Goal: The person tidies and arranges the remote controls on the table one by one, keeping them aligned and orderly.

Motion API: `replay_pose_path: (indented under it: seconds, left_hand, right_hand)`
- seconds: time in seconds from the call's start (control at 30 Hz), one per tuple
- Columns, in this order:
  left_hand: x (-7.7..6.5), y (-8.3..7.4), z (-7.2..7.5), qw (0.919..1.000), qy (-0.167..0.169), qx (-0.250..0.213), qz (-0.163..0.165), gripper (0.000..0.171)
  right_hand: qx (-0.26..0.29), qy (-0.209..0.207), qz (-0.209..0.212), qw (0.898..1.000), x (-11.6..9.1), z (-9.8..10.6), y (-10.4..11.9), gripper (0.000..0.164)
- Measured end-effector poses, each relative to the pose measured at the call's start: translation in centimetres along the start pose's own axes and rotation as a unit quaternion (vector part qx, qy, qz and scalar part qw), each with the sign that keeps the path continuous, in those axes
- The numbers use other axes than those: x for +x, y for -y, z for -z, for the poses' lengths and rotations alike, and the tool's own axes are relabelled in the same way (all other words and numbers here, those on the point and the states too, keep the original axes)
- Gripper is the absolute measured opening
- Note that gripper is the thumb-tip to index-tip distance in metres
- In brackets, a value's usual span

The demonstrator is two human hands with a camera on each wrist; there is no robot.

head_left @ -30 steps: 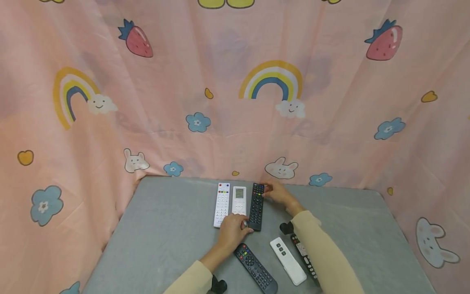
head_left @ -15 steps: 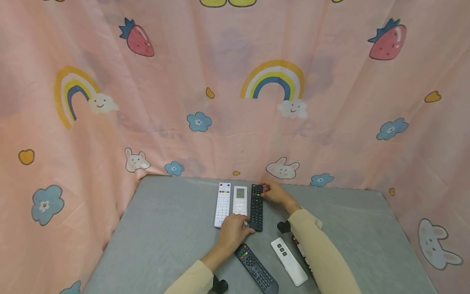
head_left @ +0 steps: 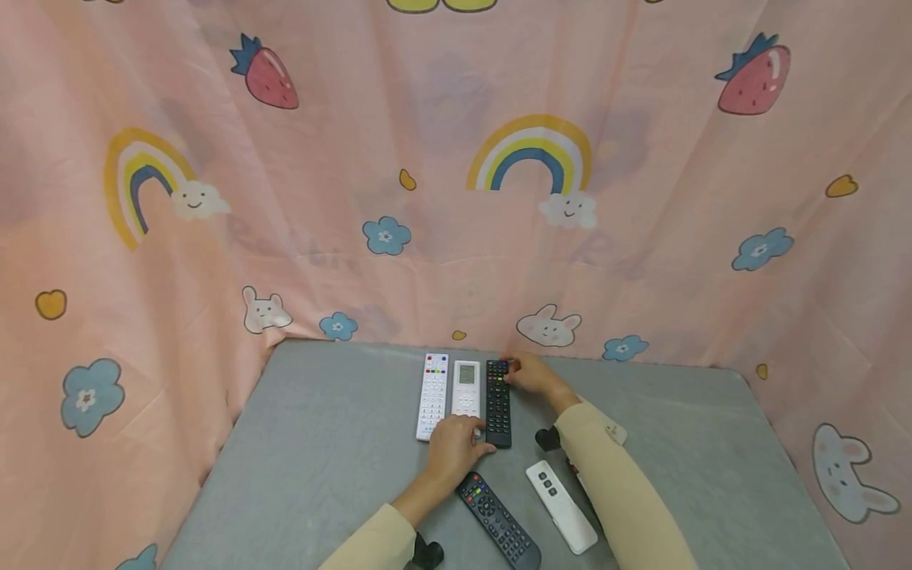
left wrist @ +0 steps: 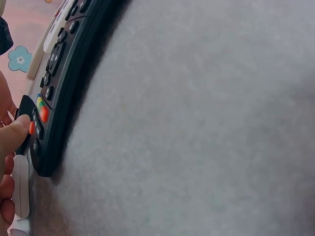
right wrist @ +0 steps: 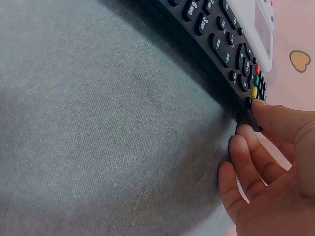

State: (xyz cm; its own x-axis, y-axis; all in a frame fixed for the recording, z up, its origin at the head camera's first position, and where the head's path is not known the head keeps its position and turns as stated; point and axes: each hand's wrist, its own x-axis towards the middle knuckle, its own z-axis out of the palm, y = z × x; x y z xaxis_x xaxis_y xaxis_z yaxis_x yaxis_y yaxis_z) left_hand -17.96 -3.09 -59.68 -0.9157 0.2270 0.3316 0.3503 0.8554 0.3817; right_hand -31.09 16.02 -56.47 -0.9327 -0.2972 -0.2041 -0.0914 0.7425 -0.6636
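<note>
A slim black remote control lies upright in a row on the grey tabletop, beside a white remote with a screen and a white remote with many buttons. My right hand pinches its far end; the right wrist view has the thumb on top and fingers under the edge. At its near end, my left hand holds it between thumb and fingers, covering the lower part of the screen remote. In the left wrist view a dark grey remote stands in front of that grip.
Nearer me, a white remote with few buttons lies slanted, right of the dark grey one. Another dark remote is mostly hidden under my right sleeve. A pink patterned curtain hangs behind the table's back edge.
The far end of the black remote has swung slightly left and toward me, bringing it more parallel to the white ones. My right hand moved with it; the left stayed almost still.
</note>
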Motion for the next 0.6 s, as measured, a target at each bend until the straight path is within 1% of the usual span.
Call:
replay_pose_path:
  seconds: [0.07,0.17,0.23,0.3,0.4,0.47,0.6]
  left_hand:
    - [0.0,0.0,0.1,1.0000,-0.001,0.000,0.000,0.038]
    - [0.0,0.2,0.5,0.9999,-0.001,-0.015,0.002,0.037]
    - [-0.1,0.4,0.9,0.9992,0.009,-0.039,-0.003,0.034]
    - [-0.3,0.8,1.5,0.9971,0.029,-0.069,-0.014,0.030]
    - [-0.9,1.5,2.5,0.9908,0.066,-0.110,-0.042,0.022]
    - [-1.4,2.1,3.1,0.9849,0.084,-0.138,-0.062,0.020]
    - [-2.6,3.3,3.8,0.9735,0.108,-0.184,-0.083,0.020]
  right_hand:
    - [-0.004,-0.001,0.000,1.000,0.0,0.0,0.0,0.044]
    - [-0.003,-0.002,-0.006,1.000,-0.3,0.0,0.1,0.044]
    - [-0.004,-0.007,-0.009,1.000,-0.6,0.1,0.3,0.046]
    - [-0.007,-0.019,-0.006,1.000,-1.1,0.2,0.6,0.049]
    - [-0.024,-0.047,0.008,0.999,-2.4,0.1,1.4,0.053]
    - [-0.041,-0.070,0.022,0.996,-3.7,-0.1,1.9,0.054]
    - [-0.086,-0.109,0.054,0.989,-7.1,-1.0,2.4,0.054]
